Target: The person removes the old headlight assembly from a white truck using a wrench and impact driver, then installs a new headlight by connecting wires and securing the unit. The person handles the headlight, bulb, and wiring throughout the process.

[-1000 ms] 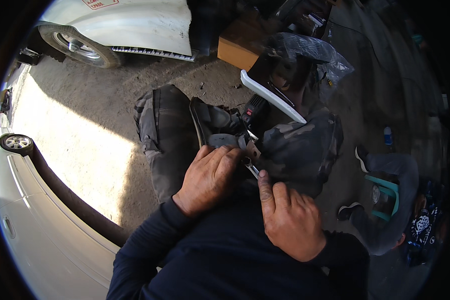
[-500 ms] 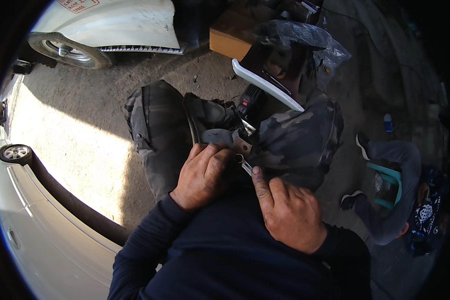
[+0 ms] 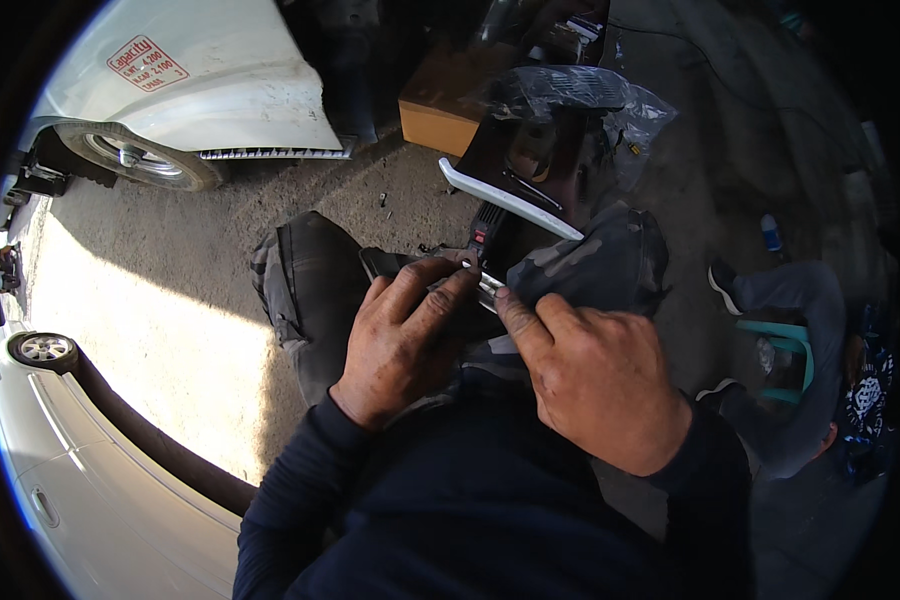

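Observation:
Between my knees, my left hand [image 3: 402, 335] is closed, its thumb and fingers pinching a small brownish metal plate [image 3: 458, 256] with a hole near its end. My right hand [image 3: 600, 375] grips a slim metal spanner [image 3: 489, 287], with the index finger laid along it. The spanner's far end meets the plate beside my left fingertips; those fingertips partly hide the contact. Just beyond both hands lies a black power tool [image 3: 485, 225] with a red switch. A white curved trim strip [image 3: 510, 200] slants above my right knee.
A cardboard box [image 3: 435, 122] and clear plastic wrapping [image 3: 640, 120] lie ahead. A white vehicle panel [image 3: 220, 80] with a wheel [image 3: 135, 155] stands far left; a pale car [image 3: 100, 460] is nearer left. At right, another person [image 3: 800, 300] sits by a teal stool [image 3: 792, 335].
Both hands have moved slightly away from my body with the plate and spanner. The spanner's ring end, visible before, is now largely covered beside my left fingers. The view has shifted too.

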Tool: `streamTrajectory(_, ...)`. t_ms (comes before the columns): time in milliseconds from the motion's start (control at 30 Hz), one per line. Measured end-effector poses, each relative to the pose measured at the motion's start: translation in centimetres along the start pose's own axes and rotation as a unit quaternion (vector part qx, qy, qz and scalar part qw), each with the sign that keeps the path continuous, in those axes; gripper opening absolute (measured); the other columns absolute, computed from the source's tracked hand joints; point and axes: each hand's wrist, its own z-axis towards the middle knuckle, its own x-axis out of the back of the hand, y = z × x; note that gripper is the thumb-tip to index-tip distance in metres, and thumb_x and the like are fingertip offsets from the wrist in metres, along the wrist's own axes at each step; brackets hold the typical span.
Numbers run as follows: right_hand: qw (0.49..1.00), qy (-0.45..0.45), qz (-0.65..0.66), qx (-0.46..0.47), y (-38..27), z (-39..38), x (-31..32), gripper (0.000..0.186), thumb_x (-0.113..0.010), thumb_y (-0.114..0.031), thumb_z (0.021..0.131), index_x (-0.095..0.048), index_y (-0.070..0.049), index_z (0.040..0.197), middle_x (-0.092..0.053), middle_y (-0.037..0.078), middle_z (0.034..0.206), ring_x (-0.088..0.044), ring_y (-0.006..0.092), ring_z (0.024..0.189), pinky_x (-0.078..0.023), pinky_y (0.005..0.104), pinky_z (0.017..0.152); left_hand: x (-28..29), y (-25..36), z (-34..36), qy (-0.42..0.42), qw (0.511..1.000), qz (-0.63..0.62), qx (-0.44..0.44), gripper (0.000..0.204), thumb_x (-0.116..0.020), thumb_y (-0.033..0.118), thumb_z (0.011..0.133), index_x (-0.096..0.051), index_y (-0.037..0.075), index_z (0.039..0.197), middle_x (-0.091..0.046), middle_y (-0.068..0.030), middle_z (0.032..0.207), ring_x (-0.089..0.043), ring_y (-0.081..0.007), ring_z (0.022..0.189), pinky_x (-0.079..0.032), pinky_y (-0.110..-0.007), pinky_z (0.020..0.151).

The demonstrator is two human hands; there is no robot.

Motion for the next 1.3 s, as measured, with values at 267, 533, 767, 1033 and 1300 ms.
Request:
streamTrajectory(267, 0.97, 0.203, 0.066, 0.119, 6.6, 3.2, 9.9, 0.026, -0.073, -0.027, 0.099, -0.075, -0.005, 0.114, -0.069, 0.004, 0.086, -0.068, 0.017, 0.069, -0.056, 0.0332, 0.063, 7.5, 4.9, 8.4, 0.022, 0.997, -0.05, 0.052, 0.054, -0.094, 0.01, 0.072, -0.07, -0.001, 0.12, -0.069, -0.0118, 0.107, -0.074, -0.0259, 0.097, -0.063, -0.038, 0.085)
streamTrajectory(533, 0.894, 0.258, 0.34, -0.139, 22.5, 3.7, 4.7, 0.043, -0.072, -0.037, 0.103, -0.075, -0.003, 0.129, -0.072, 0.001, 0.088, -0.059, 0.0072, 0.069, -0.047, 0.0248, 0.061, 18.8, 6.5, 8.1, 0.085, 0.985, -0.102, 0.111, 0.095, -0.095, 0.043, 0.078, -0.052, -0.006, 0.147, -0.069, -0.0155, 0.129, -0.068, -0.0236, 0.116, -0.051, -0.036, 0.106)
streamTrajectory(767, 0.693, 0.23, 0.546, -0.411, 34.0, 1.0, -13.2, 0.031, -0.07, -0.029, 0.102, -0.074, 0.0, 0.108, -0.066, 0.002, 0.08, -0.057, 0.0109, 0.059, -0.043, 0.0306, 0.052, 28.3, 2.7, 1.9, 0.066, 0.968, -0.142, 0.199, 0.111, -0.098, 0.044, 0.073, -0.041, -0.005, 0.155, -0.053, -0.013, 0.148, -0.052, -0.0284, 0.14, -0.037, -0.053, 0.123)
streamTrajectory(1033, 0.629, 0.094, 0.575, -0.515, 41.5, -2.6, -29.1, 0.024, -0.069, -0.025, 0.1, -0.073, -0.002, 0.107, -0.066, 0.005, 0.083, -0.057, 0.0146, 0.058, -0.04, 0.0336, 0.048, 23.7, -4.6, 1.5, 0.063, 0.926, -0.201, 0.314, 0.084, -0.1, 0.038, 0.071, -0.051, 0.003, 0.129, -0.054, -0.0036, 0.119, -0.057, -0.0157, 0.113, -0.043, -0.039, 0.115)
streamTrajectory(1300, 0.716, -0.068, 0.461, -0.52, 44.6, -2.4, -39.5, 0.033, -0.068, -0.023, 0.099, -0.075, 0.004, 0.116, -0.071, 0.012, 0.087, -0.063, 0.0188, 0.061, -0.045, 0.0374, 0.053, 24.9, -8.7, 0.4, 0.056, 0.924, -0.164, 0.34, 0.091, -0.097, 0.039, 0.077, -0.045, -0.001, 0.14, -0.054, -0.0103, 0.132, -0.056, -0.0225, 0.127, -0.041, -0.043, 0.119)
